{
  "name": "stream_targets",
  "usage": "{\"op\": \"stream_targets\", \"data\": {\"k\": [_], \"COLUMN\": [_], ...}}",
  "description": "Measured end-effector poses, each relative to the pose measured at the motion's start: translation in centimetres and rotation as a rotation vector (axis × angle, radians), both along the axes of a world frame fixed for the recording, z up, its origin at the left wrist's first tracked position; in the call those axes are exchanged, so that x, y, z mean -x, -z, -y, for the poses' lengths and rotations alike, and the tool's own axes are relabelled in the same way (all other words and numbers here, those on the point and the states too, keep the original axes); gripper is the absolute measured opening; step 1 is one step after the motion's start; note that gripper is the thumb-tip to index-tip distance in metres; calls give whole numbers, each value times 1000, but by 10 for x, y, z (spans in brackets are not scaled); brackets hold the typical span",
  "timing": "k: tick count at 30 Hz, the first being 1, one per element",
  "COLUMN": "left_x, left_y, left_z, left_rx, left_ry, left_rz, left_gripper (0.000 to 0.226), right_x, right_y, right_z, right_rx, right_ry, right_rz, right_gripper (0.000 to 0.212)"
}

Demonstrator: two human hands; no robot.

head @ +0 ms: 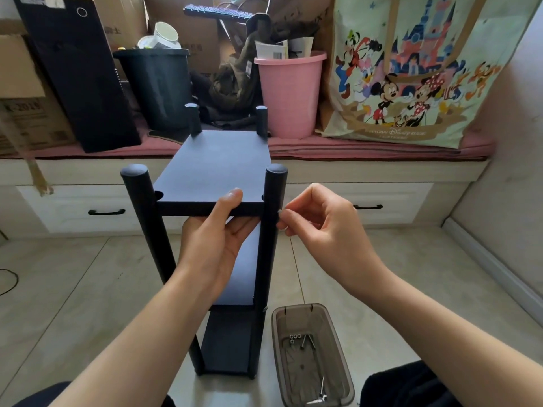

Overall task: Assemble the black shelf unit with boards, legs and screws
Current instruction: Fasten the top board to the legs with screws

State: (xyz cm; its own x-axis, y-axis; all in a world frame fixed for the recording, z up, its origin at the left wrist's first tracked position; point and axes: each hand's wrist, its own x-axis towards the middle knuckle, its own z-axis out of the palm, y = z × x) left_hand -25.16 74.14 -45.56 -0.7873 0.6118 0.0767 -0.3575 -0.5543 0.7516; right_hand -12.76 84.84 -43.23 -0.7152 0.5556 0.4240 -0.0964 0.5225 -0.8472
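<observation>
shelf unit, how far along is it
Done: four legs stand with three boards between them. In hand: left hand holds the top board while right hand pinches a screw at the front right leg. Left: more screws wait in the tray.

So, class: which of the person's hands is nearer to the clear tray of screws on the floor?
Right. The right hand is up at the near right leg, above the tray; the left hand grips the top board, further left.
</observation>
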Motion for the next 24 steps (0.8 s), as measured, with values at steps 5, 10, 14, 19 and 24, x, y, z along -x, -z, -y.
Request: {"op": "stream_targets", "data": {"k": [5, 10, 14, 19, 24], "left_x": [-1, -2, -2, -2, 1], "left_y": [-3, -2, -4, -5, -3], "left_z": [1, 1, 1, 3, 4], "left_rx": [-8, -1, 5, -3, -5], "left_ry": [-2, -2, -4, 11, 34], "left_rz": [8, 19, 8, -8, -27], "left_gripper": [39, 33, 38, 55, 52], "right_x": [2, 2, 4, 6, 9], "right_y": [-1, 0, -3, -4, -6], "right_z": [0, -2, -8, -15, -19], "right_rx": [6, 7, 174, 274, 243], "right_ry": [-16, -26, -58, -96, -189], "right_rz": [-1, 10, 22, 53, 160], "right_gripper": [8, 8, 9, 19, 31]}}
